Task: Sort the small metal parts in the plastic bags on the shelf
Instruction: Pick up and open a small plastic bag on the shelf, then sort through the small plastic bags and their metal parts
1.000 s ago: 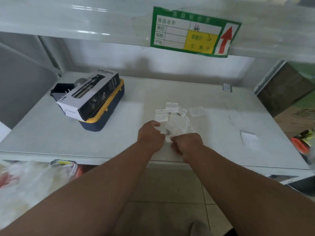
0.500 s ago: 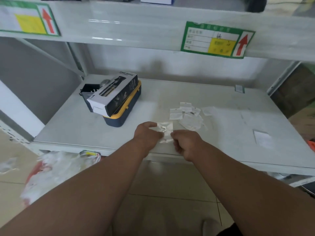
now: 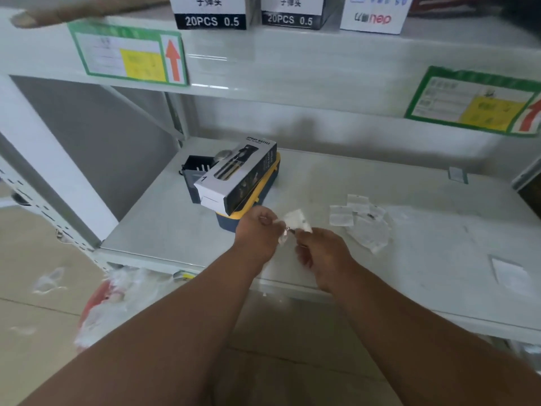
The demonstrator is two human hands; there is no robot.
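Observation:
A small clear plastic bag [image 3: 296,219] with a tiny metal part in it is held above the front of the white shelf [image 3: 181,230]. My left hand [image 3: 257,230] pinches its left side and my right hand [image 3: 322,249] pinches its lower right corner. A loose heap of several more small clear bags [image 3: 363,222] lies on the shelf to the right of my hands. The bag's lower part is hidden between my fingers.
A black-and-white spray bottle box [image 3: 237,174] lies on a blue and yellow case [image 3: 257,200] at the shelf's left. One flat bag [image 3: 509,272] sits at the far right. Boxes [image 3: 210,10] stand on the upper shelf. A plastic sack [image 3: 117,300] lies on the floor.
Both hands lifted one bag out of the heap and drew it left, toward the spray bottle box. The camera view swung left and up, showing the upper shelf.

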